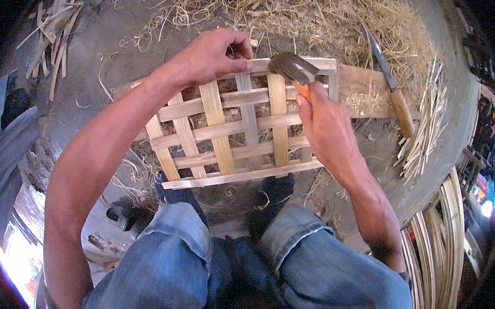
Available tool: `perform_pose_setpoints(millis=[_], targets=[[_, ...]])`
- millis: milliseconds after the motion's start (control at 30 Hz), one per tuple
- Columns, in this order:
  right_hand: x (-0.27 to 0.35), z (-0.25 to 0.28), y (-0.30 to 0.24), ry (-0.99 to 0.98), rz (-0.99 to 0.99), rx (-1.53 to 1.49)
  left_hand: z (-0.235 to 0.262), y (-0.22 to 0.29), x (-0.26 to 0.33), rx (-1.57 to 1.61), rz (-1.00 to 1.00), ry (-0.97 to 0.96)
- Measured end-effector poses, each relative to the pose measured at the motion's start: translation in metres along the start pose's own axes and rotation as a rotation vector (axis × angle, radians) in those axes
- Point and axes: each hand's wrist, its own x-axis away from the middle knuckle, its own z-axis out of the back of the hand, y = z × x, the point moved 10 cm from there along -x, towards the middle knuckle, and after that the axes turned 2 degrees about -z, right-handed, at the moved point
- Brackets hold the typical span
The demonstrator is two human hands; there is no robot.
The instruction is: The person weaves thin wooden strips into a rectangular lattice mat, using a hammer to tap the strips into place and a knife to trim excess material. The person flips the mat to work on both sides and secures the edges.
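A lattice panel of woven bamboo strips [222, 132] lies in front of my feet, with a flat bar along its far edge. My left hand [214, 56] is closed in a pinch at that far bar, thumb against it. Whatever sits between its fingertips is too small to make out. In my right hand [330, 122] is a claw hammer [288, 64], gripped by its orange handle close to the head. The hammer's dark head is over the far bar, a little right of my left fingertips.
Under the panel runs a wooden plank [363, 90]. A knife with a wooden handle [402, 113] rests across its right end. Thin split sticks [425, 136] lie beyond. Curled shavings [221, 7] cover the far ground. More strips [58, 32] lie far left; long slats [441, 248] stand near right.
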Motion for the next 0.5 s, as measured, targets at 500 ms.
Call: perform_pose_setpoints(millis=[500], targets=[[0.005,0.012,-0.010,0.111,0.096,-0.026,0.002,0.003,0.001,-0.004,-0.067,0.065]])
